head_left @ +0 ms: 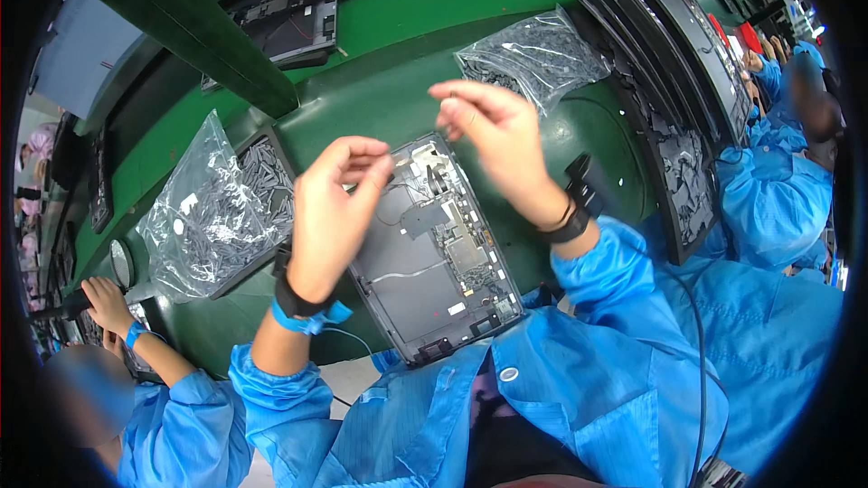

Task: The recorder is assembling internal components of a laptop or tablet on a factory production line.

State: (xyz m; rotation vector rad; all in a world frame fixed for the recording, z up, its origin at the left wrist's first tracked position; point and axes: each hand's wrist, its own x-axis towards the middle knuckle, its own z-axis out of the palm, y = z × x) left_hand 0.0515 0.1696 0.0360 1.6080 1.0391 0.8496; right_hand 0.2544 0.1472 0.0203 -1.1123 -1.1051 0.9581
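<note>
In front of me lies a laptop base (398,258), dark grey, its circuit board and cables exposed. My left hand (334,208) hovers over its far left corner, fingers curled and thumb and forefinger pinched. If anything sits between those tips, it is too small to name. Above the far right corner is my right hand (497,136), thumb against the forefinger. A tiny dark piece may be at its fingertips, but I cannot make it out. Both wrists wear black bands, and a blue strap circles the left one.
Left of the laptop base, a clear bag (194,226) of small dark parts rests on a tray. Another parts bag (533,54) lies at the back. A green post (199,27) rises far left. Racked dark panels (651,45) stand right. Co-workers sit on both sides.
</note>
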